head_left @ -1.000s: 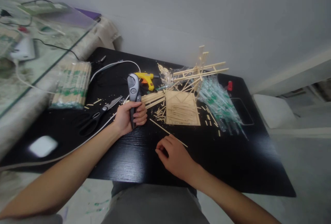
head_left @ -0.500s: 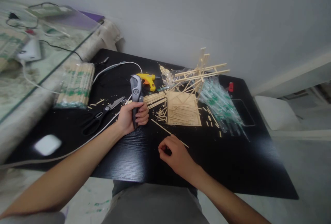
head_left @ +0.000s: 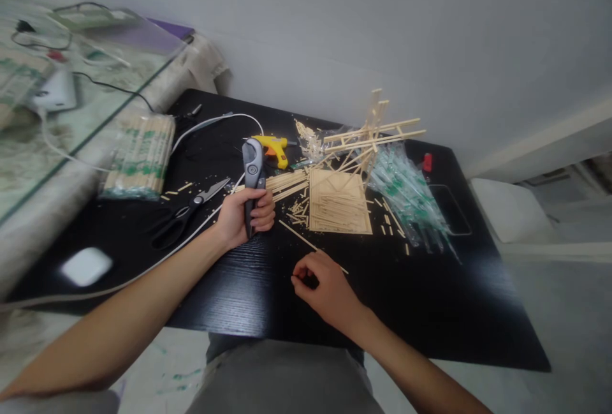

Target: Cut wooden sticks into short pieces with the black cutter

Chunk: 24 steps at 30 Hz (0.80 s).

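Note:
My left hand (head_left: pixel 246 216) is wrapped round a grey and black hand cutter (head_left: pixel 252 162), held upright with its rounded head and pivot screw above my fist. My right hand (head_left: pixel 325 283) hovers over the near part of the table, thumb and fingertips pinched together; whether anything small is between them I cannot make out. A thin wooden stick (head_left: pixel 296 233) lies just beyond it, partly hidden by the hand. Past both hands rests a square wooden sheet (head_left: pixel 339 222) with sticks on it. Behind that stands a frame of joined sticks (head_left: pixel 373 140).
Black-handled scissors (head_left: pixel 189 213) and a stick bundle (head_left: pixel 138 157) are on the left. A yellow glue gun (head_left: pixel 273 146) lies behind the cutter. Plastic wrappers (head_left: pixel 406 184) and a phone-like slab (head_left: pixel 450 210) sit right. A white cable (head_left: pixel 157 264) crosses the black table (head_left: pixel 430 312).
The view has shifted slightly, so the table and objects appear a little further right. Both hands keep nearly the same pose, the left still gripping the cutter.

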Available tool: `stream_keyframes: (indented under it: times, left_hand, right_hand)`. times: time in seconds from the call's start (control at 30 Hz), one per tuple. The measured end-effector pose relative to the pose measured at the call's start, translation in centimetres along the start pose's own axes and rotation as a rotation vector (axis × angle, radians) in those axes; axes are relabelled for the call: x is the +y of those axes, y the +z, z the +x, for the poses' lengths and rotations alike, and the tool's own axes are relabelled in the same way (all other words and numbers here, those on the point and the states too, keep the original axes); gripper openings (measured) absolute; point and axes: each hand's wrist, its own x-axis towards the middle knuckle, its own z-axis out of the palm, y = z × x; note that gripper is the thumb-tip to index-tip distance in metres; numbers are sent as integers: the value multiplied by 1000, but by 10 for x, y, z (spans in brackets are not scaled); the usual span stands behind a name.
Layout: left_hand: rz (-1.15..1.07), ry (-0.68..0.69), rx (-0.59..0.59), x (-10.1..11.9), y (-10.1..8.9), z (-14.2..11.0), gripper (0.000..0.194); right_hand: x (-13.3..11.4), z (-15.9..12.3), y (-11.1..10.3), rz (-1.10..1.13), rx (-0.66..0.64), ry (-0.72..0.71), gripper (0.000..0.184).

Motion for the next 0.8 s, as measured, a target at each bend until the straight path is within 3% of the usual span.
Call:
stream_keyframes:
  times: [0.43, 0.8]
  left_hand:
    - [-1, -6, -1, -1, -1, 2, 27]
    - [9, -5, 11, -1, 0, 2, 27]
  right_hand:
    - [4, 2, 1, 8, 16, 2, 26]
    - [3, -2, -6, 18, -22, 24, 18]
